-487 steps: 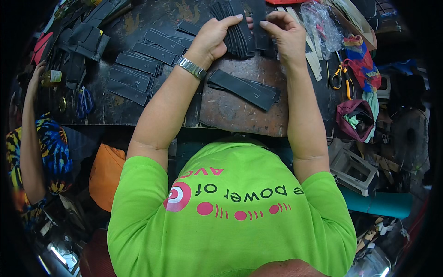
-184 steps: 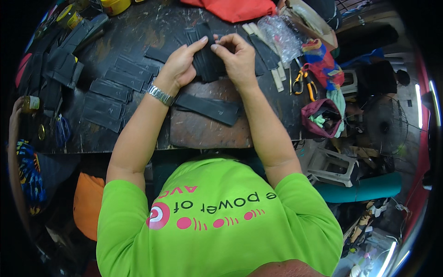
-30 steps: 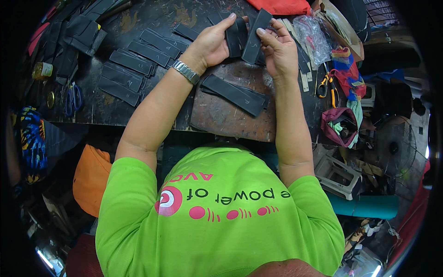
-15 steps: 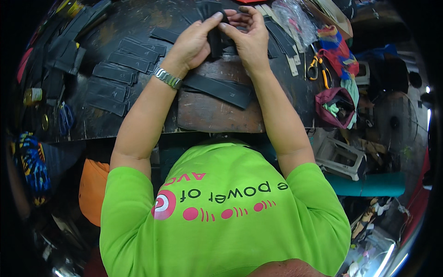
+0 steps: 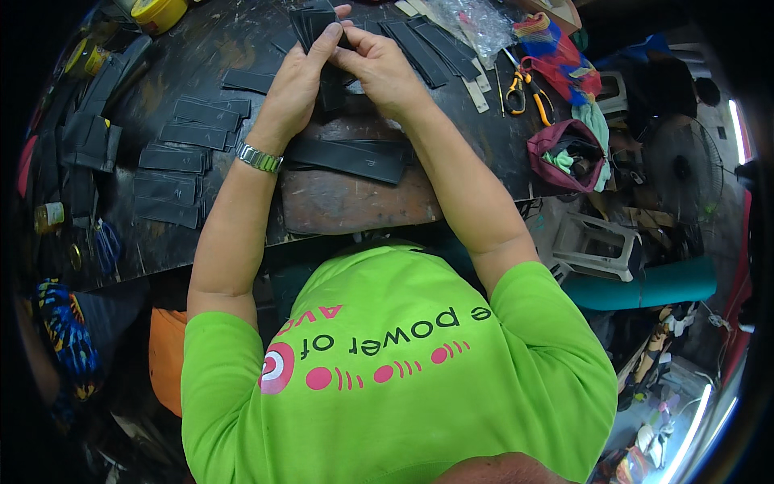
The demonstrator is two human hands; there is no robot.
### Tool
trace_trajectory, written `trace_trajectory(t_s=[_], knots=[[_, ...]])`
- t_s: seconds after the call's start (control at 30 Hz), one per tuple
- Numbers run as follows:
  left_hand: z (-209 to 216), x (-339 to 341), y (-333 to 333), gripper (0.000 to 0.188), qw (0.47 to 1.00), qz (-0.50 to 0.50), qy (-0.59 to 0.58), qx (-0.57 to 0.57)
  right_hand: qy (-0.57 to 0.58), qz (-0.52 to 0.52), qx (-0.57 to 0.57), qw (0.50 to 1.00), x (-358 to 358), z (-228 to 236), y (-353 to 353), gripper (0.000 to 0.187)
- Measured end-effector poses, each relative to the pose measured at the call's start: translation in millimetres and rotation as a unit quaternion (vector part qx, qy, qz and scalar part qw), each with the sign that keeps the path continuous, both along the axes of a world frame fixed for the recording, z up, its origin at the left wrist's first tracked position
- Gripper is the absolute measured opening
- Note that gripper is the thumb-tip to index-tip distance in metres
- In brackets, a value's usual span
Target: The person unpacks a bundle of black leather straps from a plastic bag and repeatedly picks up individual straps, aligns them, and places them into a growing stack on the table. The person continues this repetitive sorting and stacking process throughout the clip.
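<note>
At the far side of the table, my left hand [image 5: 297,93] grips a fanned bundle of flat black strips [image 5: 313,22], its thumb across their face. My right hand [image 5: 383,74] meets it with fingers curled and thumb against the bundle's near right edge; its fingertips are partly hidden. Below the hands, more dark material hangs down. Closer to me, a few loose black strips [image 5: 355,160] with light marks lie on a brown wooden board [image 5: 355,206]. Several small stacks of black strips [image 5: 169,187] are laid out left of my left wrist. Longer black strips [image 5: 415,52] rest beyond my right hand.
Right of my right hand lie orange-and-black handled scissors [image 5: 516,98], a clear plastic bag [image 5: 481,28] and a maroon pouch [image 5: 556,157]. A yellow tub [image 5: 159,12] and a small jar [image 5: 50,216] stand at the left. A pale stool [image 5: 597,246] is beside the table.
The whole view has shifted, so the table sits further left. The black bundle now shows fanned out above my left hand. My right hand's fingers, spread before, have curled in against it.
</note>
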State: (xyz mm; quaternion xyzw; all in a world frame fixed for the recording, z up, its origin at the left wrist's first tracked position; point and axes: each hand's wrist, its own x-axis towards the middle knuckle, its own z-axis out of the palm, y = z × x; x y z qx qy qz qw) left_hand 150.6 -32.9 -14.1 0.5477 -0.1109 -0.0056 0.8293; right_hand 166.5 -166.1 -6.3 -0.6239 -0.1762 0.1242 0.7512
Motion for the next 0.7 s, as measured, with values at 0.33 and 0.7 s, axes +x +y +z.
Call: trace_trajectory(t_s=[0.33,0.7], knots=[[-5,3,10,0.063,0.997,-0.038,0.011,0.06,0.04,-0.001,-0.27,0.962,-5,51,-139,0.028],[3,8,25,0.036,0.998,0.001,0.057,-0.019,0.113,-0.026,-0.568,0.815,-5,8,-212,0.042]])
